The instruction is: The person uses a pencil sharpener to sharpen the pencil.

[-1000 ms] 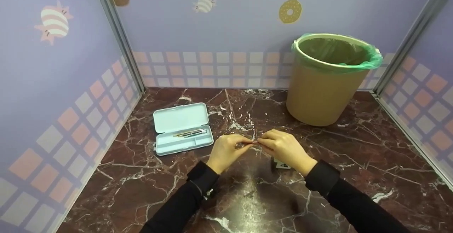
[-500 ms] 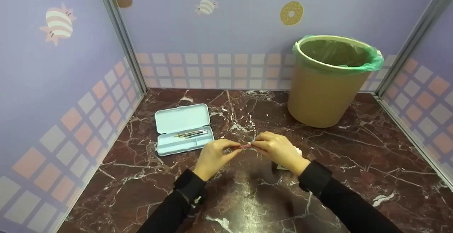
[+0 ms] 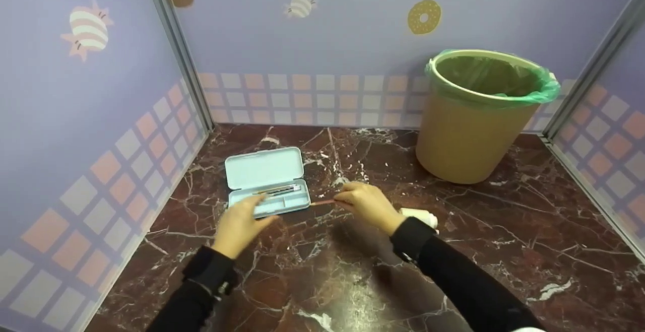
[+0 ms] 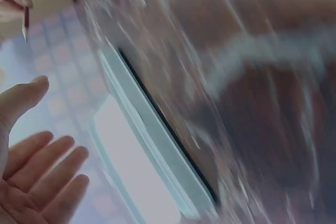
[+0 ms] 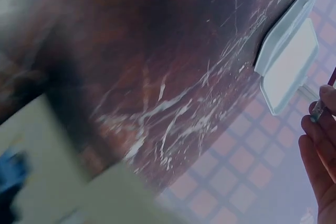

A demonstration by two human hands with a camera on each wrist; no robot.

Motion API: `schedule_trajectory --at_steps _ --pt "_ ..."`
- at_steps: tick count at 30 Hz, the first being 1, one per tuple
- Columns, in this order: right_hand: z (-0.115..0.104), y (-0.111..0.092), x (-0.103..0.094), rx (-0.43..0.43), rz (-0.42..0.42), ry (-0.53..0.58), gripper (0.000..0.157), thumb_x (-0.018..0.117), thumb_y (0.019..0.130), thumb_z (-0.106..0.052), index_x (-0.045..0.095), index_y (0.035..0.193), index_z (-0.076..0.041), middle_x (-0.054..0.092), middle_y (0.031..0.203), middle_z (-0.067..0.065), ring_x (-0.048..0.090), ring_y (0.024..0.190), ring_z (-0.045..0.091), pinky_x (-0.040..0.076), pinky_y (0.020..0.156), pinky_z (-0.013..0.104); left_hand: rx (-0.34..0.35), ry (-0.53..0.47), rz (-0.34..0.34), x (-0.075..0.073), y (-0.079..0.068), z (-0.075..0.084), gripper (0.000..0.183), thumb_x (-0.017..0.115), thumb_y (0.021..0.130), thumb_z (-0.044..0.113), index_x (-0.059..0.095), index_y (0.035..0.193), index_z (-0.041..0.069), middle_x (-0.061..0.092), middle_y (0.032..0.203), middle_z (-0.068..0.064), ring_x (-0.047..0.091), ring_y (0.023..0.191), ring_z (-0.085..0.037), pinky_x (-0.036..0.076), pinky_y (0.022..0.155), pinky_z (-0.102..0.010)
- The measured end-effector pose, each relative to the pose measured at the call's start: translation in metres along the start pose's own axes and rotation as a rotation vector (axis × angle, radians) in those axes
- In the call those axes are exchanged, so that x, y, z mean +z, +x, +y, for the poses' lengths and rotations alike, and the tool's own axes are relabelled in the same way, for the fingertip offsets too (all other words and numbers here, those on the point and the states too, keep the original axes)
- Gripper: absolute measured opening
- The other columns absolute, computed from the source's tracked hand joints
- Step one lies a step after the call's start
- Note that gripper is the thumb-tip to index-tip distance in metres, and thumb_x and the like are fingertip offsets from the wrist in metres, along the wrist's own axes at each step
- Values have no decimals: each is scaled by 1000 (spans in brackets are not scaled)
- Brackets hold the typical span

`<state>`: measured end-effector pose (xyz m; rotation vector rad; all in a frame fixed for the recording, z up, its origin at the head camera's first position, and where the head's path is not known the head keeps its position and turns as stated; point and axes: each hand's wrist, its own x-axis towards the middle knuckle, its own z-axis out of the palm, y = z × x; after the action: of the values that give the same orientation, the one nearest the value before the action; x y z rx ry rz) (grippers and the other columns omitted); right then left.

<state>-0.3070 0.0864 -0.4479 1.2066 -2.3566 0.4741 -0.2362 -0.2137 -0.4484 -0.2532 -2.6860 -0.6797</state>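
My right hand (image 3: 368, 205) pinches a reddish pencil (image 3: 323, 202) near one end, above the table. Its pale pointed tip reaches left to the near right corner of a light blue pencil case (image 3: 264, 167). In the left wrist view the same pencil (image 4: 26, 22) shows its sharpened point. The case lies with its lid up, and several thin pencils (image 3: 279, 190) rest in its tray. My left hand (image 3: 239, 226) is at the case's front edge, thumb and fingers spread apart with nothing between them; the left wrist view shows this hand (image 4: 39, 177) palm and fingers bare.
A cream-white object (image 3: 419, 217) with a rounded knob at its end stands behind my right wrist, partly hidden. Back right is a tan bin (image 3: 456, 140) with a green liner. Small pale crumbs dot the marbled table (image 3: 494, 271). Panel walls (image 3: 352, 35) enclose the back and sides.
My left hand has let go of the pencil and moved left to the case, fingers spreading. My right hand has carried the pencil left, uncovering more of the cream-white object.
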Motion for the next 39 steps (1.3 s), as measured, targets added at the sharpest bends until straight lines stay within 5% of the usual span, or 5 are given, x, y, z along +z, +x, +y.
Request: schedule_trajectory --at_steps 5,11,15,24,39 --pt "2 19 16 25 -45 2 10 76 89 -13 80 96 -9 75 90 7 73 81 21 62 77 33 -67 60 -64 -14 11 -30 70 86 80 22 57 136 -8 63 135 -32 65 119 -49 53 101 -58" --pt "7 38 30 81 -93 21 12 74 90 -13 80 99 -9 77 95 8 75 87 24 62 81 36 -145 86 -232 -21 20 -52 90 84 82 35 42 146 -14 49 148 -37 50 136 -53 44 111 -61" --pt "7 51 35 118 -127 36 14 73 91 -17 81 100 -8 76 94 8 74 88 26 61 82 40 -164 74 -299 -22 26 -67 94 86 79 37 43 145 -14 51 144 -37 53 132 -53 44 110 -62" --pt "7 71 57 138 -176 25 13 75 90 -16 81 98 -7 75 92 10 73 88 30 60 82 43 -114 5 -340 -16 39 -89 82 87 75 36 55 133 -11 67 124 -32 66 110 -47 51 97 -59" --pt "-3 95 90 147 -204 -48 8 73 91 -14 79 87 -9 76 88 8 74 86 27 59 79 40 -98 105 -411 -14 48 -95 70 86 75 37 62 119 -12 69 111 -31 67 97 -42 53 89 -57"
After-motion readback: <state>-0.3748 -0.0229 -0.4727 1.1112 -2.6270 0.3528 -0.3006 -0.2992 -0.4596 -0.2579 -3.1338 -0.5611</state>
